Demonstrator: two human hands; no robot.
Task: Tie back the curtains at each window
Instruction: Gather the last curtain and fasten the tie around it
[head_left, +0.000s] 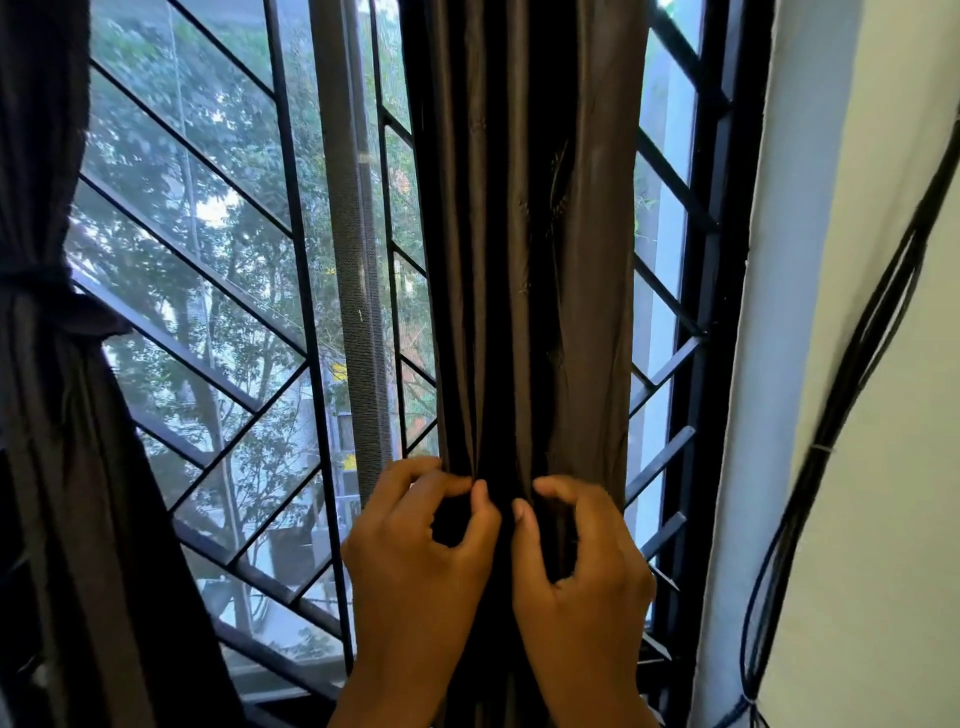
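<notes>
Both hands were clenched on the right-hand curtain (530, 260), low on its gathered column. My left hand (415, 556) pinched a fold between thumb and forefinger. The right hand (582, 566) hooked its fingers into the pleats just beside it, thumbs almost touching. Whether a tie band already sat under the fingers I could not tell; the cloth there was too dark.

To do this step well, I judged: keep the bundle squeezed narrow at the grip, gather the loose outer edge to the right of the right hand, then wrap at that same height without letting the pleats fan out.

The fabric was dark brown with a slight satin sheen, falling in long vertical folds above the grip, likely slippery under a loose knot. Behind it ran the window grille (218, 249) of flat black metal bars set on diagonals, with a grey mesh strip (353, 260) up and left of the left hand.

Far left of the grip, the other curtain (47, 441) hung already cinched by a dark tie (36, 291). Black cables (857, 338) ran down the pale wall on the right.
</notes>
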